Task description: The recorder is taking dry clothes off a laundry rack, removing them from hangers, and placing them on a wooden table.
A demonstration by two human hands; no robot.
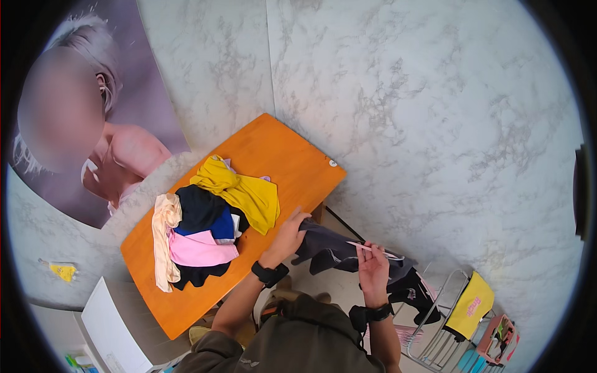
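A dark grey garment (pixel 324 244) is stretched between my hands, just off the table's right side. My left hand (pixel 290 235) is closed on its left end. My right hand (pixel 373 268) is closed around a thin, pale pink clothes hanger (pixel 359 246), which lies against the garment's right part. How far the hanger reaches into the cloth is hidden. On the orange wooden table (pixel 292 155), left of my hands, lies a loose heap of clothes: a yellow garment (pixel 258 196), a pink one (pixel 202 248), a cream one (pixel 165 239) and several dark ones.
At the lower right stands a metal drying rack (pixel 435 345) with a yellow cloth (pixel 471 306), a black garment (pixel 418 297) and pink hangers (pixel 407 336). A pink basket (pixel 497 339) sits beside it. A marbled wall (pixel 404 93) closes off the far side; a large poster (pixel 134 149) hangs left.
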